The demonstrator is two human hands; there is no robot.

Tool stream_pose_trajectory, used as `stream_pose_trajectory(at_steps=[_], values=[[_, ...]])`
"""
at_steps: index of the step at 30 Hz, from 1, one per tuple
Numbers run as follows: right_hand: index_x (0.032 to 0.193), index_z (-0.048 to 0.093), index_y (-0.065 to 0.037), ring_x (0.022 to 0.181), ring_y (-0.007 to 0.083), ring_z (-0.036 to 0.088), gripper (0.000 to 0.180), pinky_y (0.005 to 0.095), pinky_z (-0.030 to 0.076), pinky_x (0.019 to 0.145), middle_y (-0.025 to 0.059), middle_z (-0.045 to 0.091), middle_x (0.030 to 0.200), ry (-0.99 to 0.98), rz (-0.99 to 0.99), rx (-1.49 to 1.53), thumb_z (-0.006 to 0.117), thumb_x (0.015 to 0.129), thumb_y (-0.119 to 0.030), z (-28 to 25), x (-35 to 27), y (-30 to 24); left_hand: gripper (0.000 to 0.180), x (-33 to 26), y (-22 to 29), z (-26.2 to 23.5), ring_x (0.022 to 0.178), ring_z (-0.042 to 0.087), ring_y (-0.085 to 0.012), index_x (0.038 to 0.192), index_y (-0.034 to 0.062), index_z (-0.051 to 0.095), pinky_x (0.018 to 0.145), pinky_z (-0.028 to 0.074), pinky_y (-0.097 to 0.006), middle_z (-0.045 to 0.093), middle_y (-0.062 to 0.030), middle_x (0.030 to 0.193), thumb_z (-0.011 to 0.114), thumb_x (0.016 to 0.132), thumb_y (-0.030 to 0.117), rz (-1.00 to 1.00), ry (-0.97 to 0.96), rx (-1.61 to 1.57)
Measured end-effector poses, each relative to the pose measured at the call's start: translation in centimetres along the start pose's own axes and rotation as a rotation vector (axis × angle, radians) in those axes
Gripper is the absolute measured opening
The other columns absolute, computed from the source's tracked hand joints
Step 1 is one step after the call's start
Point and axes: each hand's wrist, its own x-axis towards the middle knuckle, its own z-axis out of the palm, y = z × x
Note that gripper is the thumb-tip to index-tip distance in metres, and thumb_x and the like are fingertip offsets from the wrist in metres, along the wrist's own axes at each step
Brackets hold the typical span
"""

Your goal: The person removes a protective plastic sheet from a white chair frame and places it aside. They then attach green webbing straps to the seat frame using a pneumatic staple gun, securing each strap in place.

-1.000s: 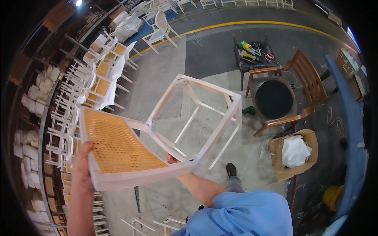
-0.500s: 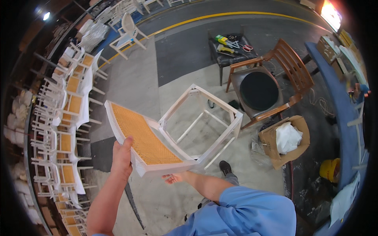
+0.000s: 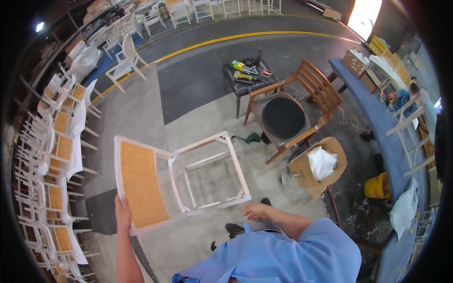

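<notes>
Drawn back from beside the cane backrest (image 3: 141,184), the right hand (image 3: 255,211) is held empty, loosely curled, near the pale chair (image 3: 217,204), which is clasped by its backrest edge in the left hand (image 3: 122,214), left of the brown armchair (image 3: 317,87).

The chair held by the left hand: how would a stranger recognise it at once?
Find the pale floor between the left row of white chairs and the brown armchair. There the left hand grips a white chair by its tan woven back. Unlike those neighbours, it is held, and the floor shows through its open seat frame.
</notes>
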Motion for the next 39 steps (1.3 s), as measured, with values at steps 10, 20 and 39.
stream_pose_trajectory(at_steps=[10,20,39], values=[[0.134,0.069,-0.013,0.125,0.0348,0.064,0.056,0.0429,0.049,0.107,0.0147,0.069,0.134,0.393,-0.073,-0.789,0.064,0.092,-0.051,-11.1,2.2,-5.1,0.067,3.8,-0.5,1.6,0.135,0.055,-0.0440,0.154,0.0037,0.045,0.110,0.044,-0.045,0.059,-0.0278,0.143,0.035,0.111,0.055,-0.181,0.154,0.265],[0.129,0.071,-0.012,0.120,0.0379,0.065,0.052,0.0438,0.051,0.104,0.0170,0.070,0.130,-0.019,-0.202,-1.365,0.062,0.093,-0.049,-22.0,7.5,-23.0,0.056,0.1,4.6,9.7,0.134,0.052,-0.0478,0.155,0.0058,0.045,0.112,0.040,-0.051,0.057,-0.0288,0.144,0.046,0.110,0.040,-0.415,0.694,0.930],[0.100,0.078,-0.010,0.098,0.0376,0.072,0.038,0.0487,0.056,0.087,0.0176,0.076,0.100,0.086,-0.368,-1.876,0.069,0.092,-0.046,-24.6,4.1,-40.3,0.060,-11.7,16.3,50.7,0.125,0.061,-0.0411,0.146,0.0054,0.053,0.108,0.047,-0.047,0.063,-0.0223,0.136,0.068,0.096,0.035,-0.571,-0.042,-0.236]])
